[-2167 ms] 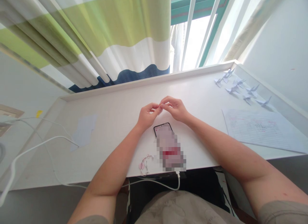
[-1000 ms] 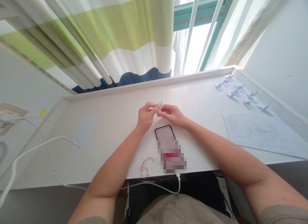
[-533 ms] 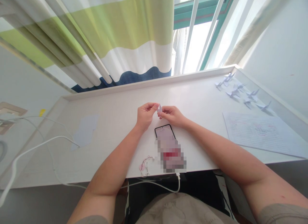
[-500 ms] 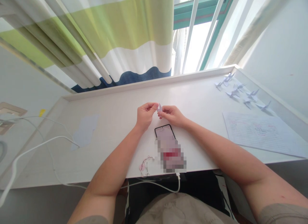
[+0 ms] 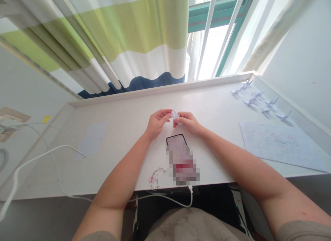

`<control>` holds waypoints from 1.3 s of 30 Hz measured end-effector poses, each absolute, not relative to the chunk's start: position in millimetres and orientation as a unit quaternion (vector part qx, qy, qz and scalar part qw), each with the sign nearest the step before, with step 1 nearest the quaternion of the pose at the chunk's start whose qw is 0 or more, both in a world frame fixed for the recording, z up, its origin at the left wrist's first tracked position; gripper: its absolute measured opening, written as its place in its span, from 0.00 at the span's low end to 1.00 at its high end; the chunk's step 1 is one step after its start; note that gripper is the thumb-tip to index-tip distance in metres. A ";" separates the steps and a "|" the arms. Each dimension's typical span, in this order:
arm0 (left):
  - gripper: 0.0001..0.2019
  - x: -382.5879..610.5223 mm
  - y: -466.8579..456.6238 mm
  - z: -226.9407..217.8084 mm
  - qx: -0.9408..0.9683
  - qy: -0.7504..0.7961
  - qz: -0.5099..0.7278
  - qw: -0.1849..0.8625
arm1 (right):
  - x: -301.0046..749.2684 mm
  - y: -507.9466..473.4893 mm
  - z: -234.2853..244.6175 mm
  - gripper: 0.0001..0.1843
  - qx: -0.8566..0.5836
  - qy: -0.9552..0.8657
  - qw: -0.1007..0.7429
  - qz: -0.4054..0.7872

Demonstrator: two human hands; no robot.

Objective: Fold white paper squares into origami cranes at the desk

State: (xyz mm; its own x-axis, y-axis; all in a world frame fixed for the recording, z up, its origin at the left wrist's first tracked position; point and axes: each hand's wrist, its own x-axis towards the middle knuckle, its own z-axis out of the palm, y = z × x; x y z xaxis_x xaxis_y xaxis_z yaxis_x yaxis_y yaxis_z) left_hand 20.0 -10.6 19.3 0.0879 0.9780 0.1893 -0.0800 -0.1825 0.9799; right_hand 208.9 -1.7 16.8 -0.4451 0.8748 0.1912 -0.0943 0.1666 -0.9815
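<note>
A small piece of folded white paper point(image 5: 175, 115) is up between my two hands, just above the middle of the desk. My right hand point(image 5: 190, 123) pinches its right side between thumb and curled fingers. At the paper's left edge, the thumb and fingertips of my left hand point(image 5: 156, 123) are closed together on it. The fine folds are too small to make out. Just below the hands lies a phone point(image 5: 177, 140) with its screen lit and partly blurred, and a white charging cable point(image 5: 190, 192) plugged into its near end.
Several folded paper cranes point(image 5: 250, 102) stand at the back right of the white desk point(image 5: 124, 113). A written sheet point(image 5: 279, 141) lies before them. Paper pieces point(image 5: 91, 139) and a loose white cable point(image 5: 49, 153) are on the left. A beaded strap point(image 5: 155, 179) lies beside the phone.
The folded paper has turned from nearly upright to a slant, showing a broader face. My right hand has shifted slightly to the right, and the left fingers have moved a little.
</note>
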 end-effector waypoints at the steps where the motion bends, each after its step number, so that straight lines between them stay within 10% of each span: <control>1: 0.17 19.8 -10.6 19.6 0.550 0.409 0.536 0.493 | 209.4 -1.6 17.3 0.12 -0.307 -0.633 0.425 0.569; 39: 0.23 21.3 -15.6 24.4 0.534 0.284 0.498 0.621 | 212.2 0.0 20.9 0.09 -0.188 -0.510 0.339 0.768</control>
